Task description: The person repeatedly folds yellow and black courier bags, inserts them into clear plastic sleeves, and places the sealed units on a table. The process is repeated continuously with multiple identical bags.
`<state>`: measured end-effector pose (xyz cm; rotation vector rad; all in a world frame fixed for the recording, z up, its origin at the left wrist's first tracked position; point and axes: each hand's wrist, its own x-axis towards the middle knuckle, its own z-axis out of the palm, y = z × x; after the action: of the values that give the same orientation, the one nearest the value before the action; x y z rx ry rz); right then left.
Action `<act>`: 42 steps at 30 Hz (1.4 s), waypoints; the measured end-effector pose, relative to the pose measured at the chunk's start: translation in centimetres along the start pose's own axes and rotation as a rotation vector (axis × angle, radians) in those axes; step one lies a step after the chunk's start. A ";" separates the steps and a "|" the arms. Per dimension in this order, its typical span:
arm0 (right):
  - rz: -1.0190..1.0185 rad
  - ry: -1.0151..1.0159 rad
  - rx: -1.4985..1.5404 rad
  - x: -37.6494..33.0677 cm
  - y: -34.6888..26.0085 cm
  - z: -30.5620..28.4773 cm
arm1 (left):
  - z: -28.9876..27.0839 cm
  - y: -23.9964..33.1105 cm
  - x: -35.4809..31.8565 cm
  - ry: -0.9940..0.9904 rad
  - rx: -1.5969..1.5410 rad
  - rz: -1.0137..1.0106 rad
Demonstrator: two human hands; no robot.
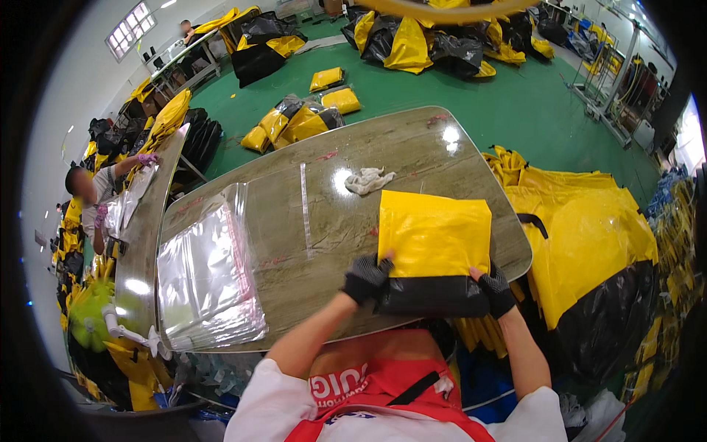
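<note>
A folded yellow and black piece of shiny coated fabric (434, 234) lies at the near right of the wood-patterned table (283, 188). Its yellow part faces away from me, and the black band is nearest my body. My left hand (368, 278), in a dark fingerless glove, grips its left edge with the thumb on top. On the opposite edge, my right hand (495, 289), gloved the same way, has its thumb over the black band and its fingers mostly hidden. Beyond the fabric sits a crumpled whitish cloth (368, 180). Clear plastic bags (210, 276) are stacked at the table's left.
Large yellow and black fabric (589, 228) is heaped against the table's right side. Wrapped yellow and black packages (294, 121) lie on the green floor beyond. At left, a co-worker in purple gloves (147, 159) handles clear plastic by another table, near a green fan (90, 317).
</note>
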<state>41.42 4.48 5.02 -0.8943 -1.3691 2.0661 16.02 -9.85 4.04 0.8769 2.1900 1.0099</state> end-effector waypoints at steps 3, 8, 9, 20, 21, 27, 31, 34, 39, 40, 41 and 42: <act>0.018 0.004 0.034 0.0 1.0 -0.7 | -5.2 1.2 8.6 0.233 0.683 0.202; 0.122 0.074 0.044 0.1 1.2 -0.2 | -6.3 -4.7 19.7 0.346 0.294 0.430; 0.112 0.112 0.060 -0.4 1.1 -1.7 | -6.5 -0.7 16.8 0.156 0.028 0.338; 0.057 -0.046 0.220 -1.9 0.3 -1.2 | -15.3 -12.4 2.9 0.284 0.513 0.492; 0.041 -0.037 0.197 -2.2 -0.2 -0.6 | -13.5 -11.5 0.3 0.165 0.570 0.568; 0.177 -0.085 -0.019 -4.1 -3.1 1.8 | -9.3 -8.8 -9.4 0.076 0.640 0.504; 0.271 -0.153 -0.140 -4.7 -3.9 1.9 | -9.3 -10.4 -9.0 0.200 0.665 0.537; 0.316 -0.172 -0.152 -3.8 -4.5 0.5 | -9.3 -11.1 -8.6 0.229 0.478 0.469; 0.333 -0.267 -0.222 -2.5 -5.1 4.6 | -12.6 -11.2 -8.5 0.103 0.124 0.368; 0.377 -0.316 -0.215 -2.3 -4.6 5.5 | -13.6 -10.1 -8.8 0.004 -0.104 0.318; 0.391 -0.372 -0.206 -2.0 -3.0 5.9 | -14.9 -8.8 -9.1 -0.090 -0.192 0.281; 0.441 -0.388 -0.225 -2.5 -2.2 8.0 | -15.9 -8.3 -9.5 -0.125 -0.142 0.293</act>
<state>37.16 -1.29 9.88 -0.9936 -1.7589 2.5568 7.93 -28.04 8.22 1.1830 1.8963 1.1972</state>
